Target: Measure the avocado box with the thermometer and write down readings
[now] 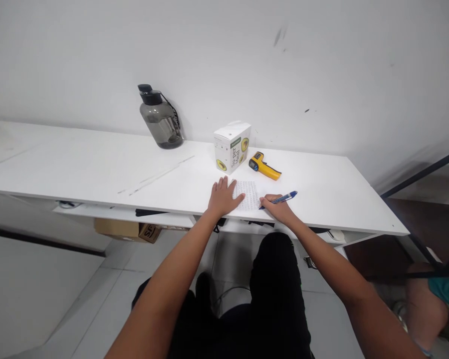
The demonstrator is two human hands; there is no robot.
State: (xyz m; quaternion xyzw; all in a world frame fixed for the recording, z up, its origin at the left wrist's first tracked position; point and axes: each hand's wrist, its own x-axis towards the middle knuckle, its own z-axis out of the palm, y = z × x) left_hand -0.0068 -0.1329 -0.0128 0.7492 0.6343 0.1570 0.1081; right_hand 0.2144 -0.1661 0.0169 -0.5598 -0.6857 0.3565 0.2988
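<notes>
A small sheet of paper [248,195] covered in rows of handwriting lies near the front edge of the white table. My left hand [223,198] rests flat with fingers spread, its thumb on the left part of the sheet. In my right hand [277,207] is a blue pen [286,197], gripped at a slant with its tip down by the sheet's lower right edge. Just behind the paper stands a white "Super Meal" box [232,148] printed with avocados. A yellow infrared thermometer [266,167] lies to the right of the box.
A large grey water bottle [160,118] with a black lid stands at the back left, near the wall. Under the white table [97,169], a shelf carries a few items and a cardboard box [125,230] shows. Another person's leg [422,309] is at the lower right.
</notes>
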